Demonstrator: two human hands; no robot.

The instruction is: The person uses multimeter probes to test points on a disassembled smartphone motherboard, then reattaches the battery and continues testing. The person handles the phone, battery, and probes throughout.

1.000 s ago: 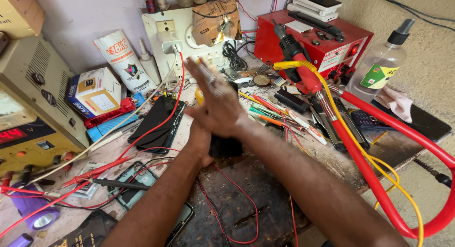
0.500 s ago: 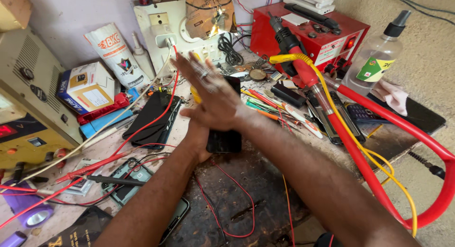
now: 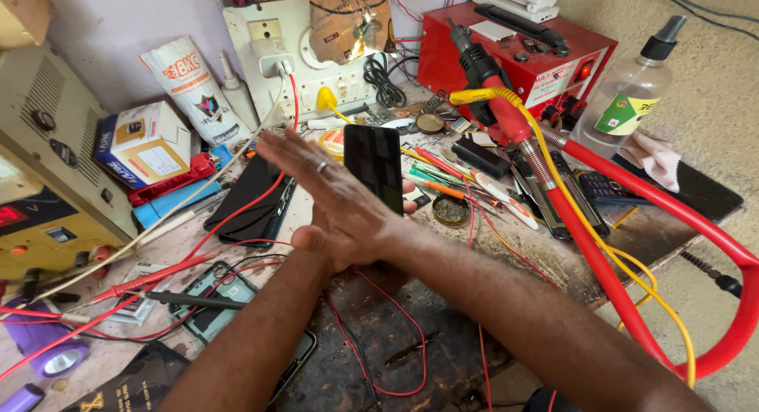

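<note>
My right hand (image 3: 336, 194), a ring on one finger, lies flat with fingers spread, pointing left, against a black phone (image 3: 373, 165). The phone stands upright on its short edge above the dark work mat (image 3: 411, 341), its dark glass facing me. My left arm crosses under the right one. My left hand (image 3: 408, 209) is almost wholly hidden behind the right hand; only a fingertip shows at the phone's lower right edge, gripping it.
A red soldering station (image 3: 514, 48) with a thick red hose (image 3: 632, 246) fills the right. A spray bottle (image 3: 628, 96) stands beside it. A power strip (image 3: 300, 56), a yellow bench supply (image 3: 47, 183), another phone (image 3: 253, 198), loose tools (image 3: 466, 183) and red wires (image 3: 158, 270) crowd the bench.
The black phone has come up from low under my hands to stand upright. My right hand has slid left across it with fingers spread wider.
</note>
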